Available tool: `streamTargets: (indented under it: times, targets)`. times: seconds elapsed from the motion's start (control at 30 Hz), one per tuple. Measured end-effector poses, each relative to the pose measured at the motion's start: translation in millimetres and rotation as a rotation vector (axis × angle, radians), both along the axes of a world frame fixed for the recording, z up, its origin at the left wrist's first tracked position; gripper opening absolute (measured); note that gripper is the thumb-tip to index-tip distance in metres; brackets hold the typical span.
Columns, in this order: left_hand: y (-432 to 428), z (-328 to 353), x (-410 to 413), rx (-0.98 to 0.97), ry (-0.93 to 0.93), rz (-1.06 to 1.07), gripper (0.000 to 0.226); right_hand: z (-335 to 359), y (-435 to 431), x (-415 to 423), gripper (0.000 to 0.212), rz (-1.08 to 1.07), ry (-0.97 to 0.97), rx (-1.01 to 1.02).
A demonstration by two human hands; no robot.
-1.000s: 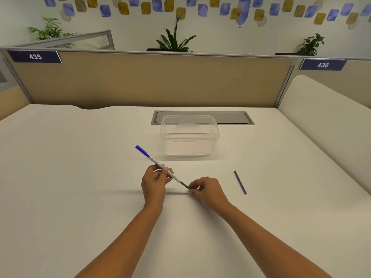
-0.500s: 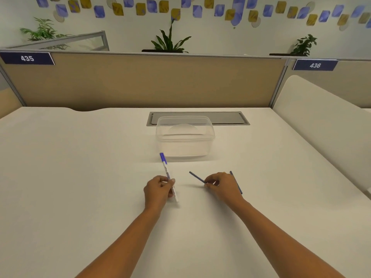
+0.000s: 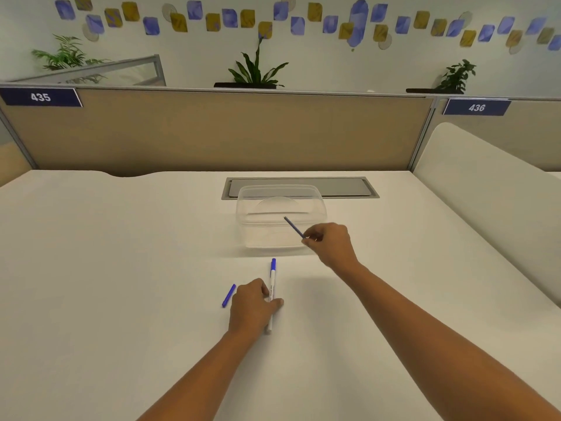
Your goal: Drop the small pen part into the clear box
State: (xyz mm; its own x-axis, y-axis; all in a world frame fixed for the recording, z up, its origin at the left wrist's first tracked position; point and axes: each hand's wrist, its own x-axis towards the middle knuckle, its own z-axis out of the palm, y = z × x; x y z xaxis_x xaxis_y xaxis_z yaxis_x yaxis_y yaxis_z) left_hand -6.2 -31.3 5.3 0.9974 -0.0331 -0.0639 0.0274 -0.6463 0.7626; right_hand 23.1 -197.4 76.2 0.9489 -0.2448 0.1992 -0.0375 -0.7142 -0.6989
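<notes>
A thin dark blue refill (image 3: 294, 227) is being pinched at its near end by the fingertips of the person's right hand (image 3: 331, 243), and it is slanting up and away to the left, so that its far tip is showing in front of the clear plastic container (image 3: 280, 218). Whether the refill is hanging over the container's open top or only in front of its wall cannot be told from this view. The right hand's fingers are curling in tightly around the refill, with the hand hovering just beside the container's near right corner. Closer to the person, the left hand (image 3: 254, 305) is resting on the white desk (image 3: 106, 284) and gripping a white pen body (image 3: 271, 294) between thumb and curled fingers. The pen is lying almost straight away from the person, its blue end pointing toward the container and its near end sticking out below the hand. A small blue cap (image 3: 228, 295) is lying on the desk just left of the left hand, apart from it. The container is sitting near the middle of the desk, in front of a grey cable tray lid (image 3: 346, 187). Behind the desk a tan partition (image 3: 212, 132) is standing, bearing number plates reading 435 (image 3: 40, 97) and 436 (image 3: 476, 107), with potted plants (image 3: 255, 69) showing beyond it.
</notes>
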Motion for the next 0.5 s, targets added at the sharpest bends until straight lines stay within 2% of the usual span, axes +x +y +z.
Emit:
streamTargets:
  times: [0.17, 0.33, 0.5]
  targets:
    - [1, -3, 3, -0.071, -0.048, 0.025, 0.032, 21, 2, 37, 0.016, 0.006, -0.023, -0.115]
    - [7, -13, 8, -0.195, -0.148, 0.096, 0.011, 23, 7, 71, 0.018, 0.015, 0.022, -0.243]
    - [8, -19, 8, -0.206, -0.195, 0.094, 0.009, 14, 11, 92, 0.018, 0.004, 0.054, -0.273]
